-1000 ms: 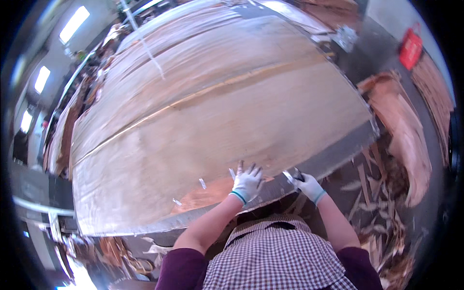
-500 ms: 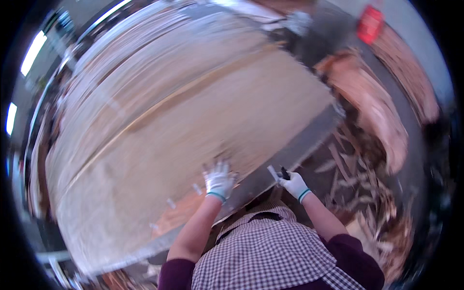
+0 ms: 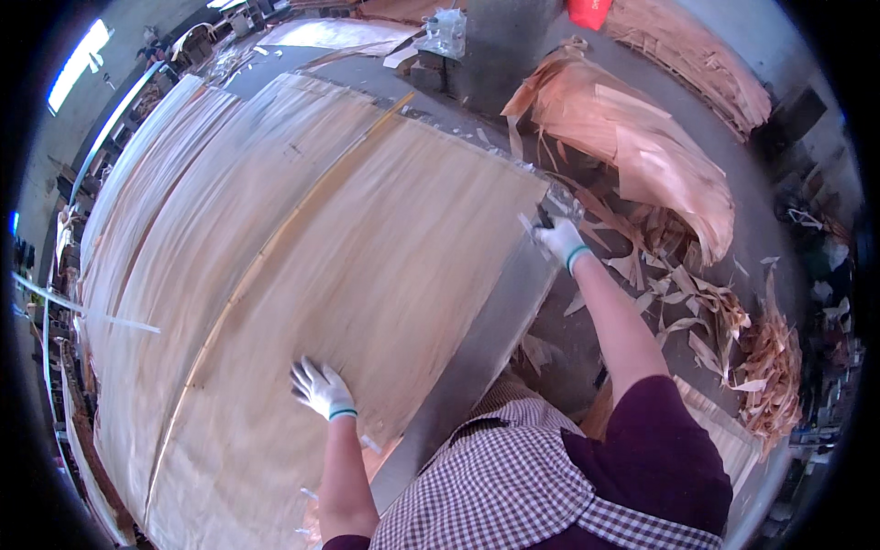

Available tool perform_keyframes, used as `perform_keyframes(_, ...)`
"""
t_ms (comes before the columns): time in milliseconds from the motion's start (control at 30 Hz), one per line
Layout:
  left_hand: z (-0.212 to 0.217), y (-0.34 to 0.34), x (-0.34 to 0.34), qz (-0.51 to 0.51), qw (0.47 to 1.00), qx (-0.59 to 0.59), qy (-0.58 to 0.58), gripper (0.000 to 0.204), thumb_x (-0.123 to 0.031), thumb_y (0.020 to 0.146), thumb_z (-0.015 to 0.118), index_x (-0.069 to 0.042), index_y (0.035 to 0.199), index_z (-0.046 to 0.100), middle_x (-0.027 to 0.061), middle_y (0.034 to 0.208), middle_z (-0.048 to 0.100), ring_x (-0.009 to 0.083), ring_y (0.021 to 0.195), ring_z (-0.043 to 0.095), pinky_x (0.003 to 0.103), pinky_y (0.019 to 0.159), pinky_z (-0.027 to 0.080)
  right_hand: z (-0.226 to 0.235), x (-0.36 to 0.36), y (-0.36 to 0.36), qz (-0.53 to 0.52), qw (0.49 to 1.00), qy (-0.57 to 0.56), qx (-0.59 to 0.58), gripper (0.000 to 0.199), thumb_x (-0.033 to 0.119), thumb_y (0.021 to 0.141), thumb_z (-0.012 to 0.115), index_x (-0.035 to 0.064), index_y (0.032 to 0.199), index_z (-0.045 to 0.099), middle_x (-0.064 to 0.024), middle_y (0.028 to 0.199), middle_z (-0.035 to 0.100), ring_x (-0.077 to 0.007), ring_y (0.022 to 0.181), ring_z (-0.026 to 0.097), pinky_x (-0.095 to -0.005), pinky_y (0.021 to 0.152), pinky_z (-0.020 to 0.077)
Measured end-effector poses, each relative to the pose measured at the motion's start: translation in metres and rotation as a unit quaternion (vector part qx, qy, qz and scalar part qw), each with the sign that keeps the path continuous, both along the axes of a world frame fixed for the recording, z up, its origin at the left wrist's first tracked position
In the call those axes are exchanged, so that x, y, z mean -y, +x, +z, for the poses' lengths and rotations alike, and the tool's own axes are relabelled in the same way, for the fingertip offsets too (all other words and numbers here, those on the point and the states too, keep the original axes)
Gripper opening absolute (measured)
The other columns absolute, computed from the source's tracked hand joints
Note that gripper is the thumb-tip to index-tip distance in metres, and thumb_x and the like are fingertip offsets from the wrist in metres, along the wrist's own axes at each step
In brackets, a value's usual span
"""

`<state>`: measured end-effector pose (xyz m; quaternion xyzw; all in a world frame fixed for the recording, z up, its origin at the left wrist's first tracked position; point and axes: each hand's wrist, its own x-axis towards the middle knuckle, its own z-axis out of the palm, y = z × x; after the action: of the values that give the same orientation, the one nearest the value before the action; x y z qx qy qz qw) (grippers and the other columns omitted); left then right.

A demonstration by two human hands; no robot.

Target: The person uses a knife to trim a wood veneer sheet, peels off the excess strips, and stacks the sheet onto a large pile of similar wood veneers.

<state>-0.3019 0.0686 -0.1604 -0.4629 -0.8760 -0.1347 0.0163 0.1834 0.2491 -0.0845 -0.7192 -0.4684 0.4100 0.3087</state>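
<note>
A wide, pale wood veneer sheet (image 3: 367, 257) lies on a grey-topped table (image 3: 458, 367) in front of me. My left hand (image 3: 321, 390), in a white glove with a green cuff edge, rests on the sheet with its fingers spread, holding nothing. Out at the sheet's right corner, my gloved right hand (image 3: 559, 240) is closed around a small black-handled tool (image 3: 544, 216). Its working end is too small to make out. A short whitish strip (image 3: 525, 224) shows beside those fingers. Small pale tape pieces (image 3: 370, 444) stick near the sheet's near edge.
A long yellowish strip (image 3: 234, 295) runs across the veneer, with more sheets (image 3: 156, 183) beyond it. Reddish veneer (image 3: 632, 137) is heaped at the right, and torn scraps (image 3: 697, 312) litter the floor. A clear plastic bag (image 3: 445, 35) and a red object (image 3: 588, 11) are farther back.
My right hand has reached away from my body to the sheet's right corner, still gripping the black-handled tool. My left hand remains spread on the veneer, farther left in view. The view has turned.
</note>
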Motion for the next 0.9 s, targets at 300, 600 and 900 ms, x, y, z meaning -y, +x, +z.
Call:
perform_keyframes(300,0.000,0.019,-0.015,0.023,0.995,-0.084,-0.049,0.049,-0.027,0.092,0.047,-0.013,0.138,0.040,0.0103,0.147,0.035,0.0303,0.138,0.027,0.052,0.112,0.017,-0.048,-0.214,0.026,0.070,0.974,-0.127,0.175,0.048,0.045,0.074,0.071,0.0010,0.092,0.068,-0.0097,0.080,0.068,-0.0189,0.063,0.062,-0.0323,0.062,0.0487)
perform_keyframes(600,0.006,0.019,-0.019,0.043,0.994,-0.069,-0.066,0.050,-0.026,0.090,0.049,-0.012,0.138,0.041,0.0117,0.147,0.035,0.0296,0.138,0.027,0.051,0.112,0.016,0.004,-0.222,0.020,0.374,0.804,-0.131,0.444,0.044,0.037,0.080,0.060,0.0091,0.113,0.065,-0.0172,0.114,0.063,-0.0334,0.103,0.061,-0.0392,0.090,0.0479)
perform_keyframes(900,0.041,0.011,-0.014,0.046,0.998,0.021,-0.033,0.050,-0.028,0.083,0.057,-0.013,0.130,0.048,0.0130,0.140,0.039,0.0340,0.133,0.031,0.054,0.111,0.019,-0.034,-0.266,-0.296,0.467,0.762,0.398,0.207,0.032,0.017,0.088,0.053,0.0100,0.119,0.056,-0.0169,0.121,0.056,-0.0385,0.098,0.060,-0.0455,0.085,0.0490)
